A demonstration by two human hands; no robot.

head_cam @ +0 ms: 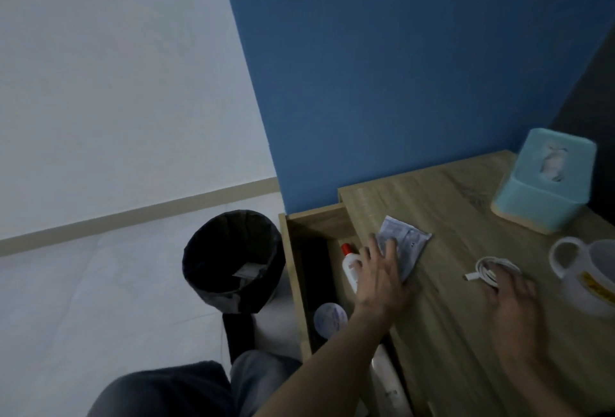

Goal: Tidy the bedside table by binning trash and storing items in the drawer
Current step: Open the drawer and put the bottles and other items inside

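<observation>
A grey foil packet (404,243) lies near the left edge of the wooden bedside table (456,316). My left hand (379,280) rests flat on the packet's near end, fingers spread. A coiled white cable (489,271) lies on the table further right; the fingertips of my right hand (512,303) touch it, and whether they grip it is unclear. The drawer (299,270) stands pulled out to the left of the tabletop. In it lie a white bottle with a red cap (349,263), a round white lid (329,318) and a pale tube (387,380).
A black bin (233,260) with a dark liner and a scrap of paper inside stands on the pale floor left of the drawer. A turquoise tissue box (545,183) and a white mug (585,276) sit at the table's right. A blue wall rises behind the table.
</observation>
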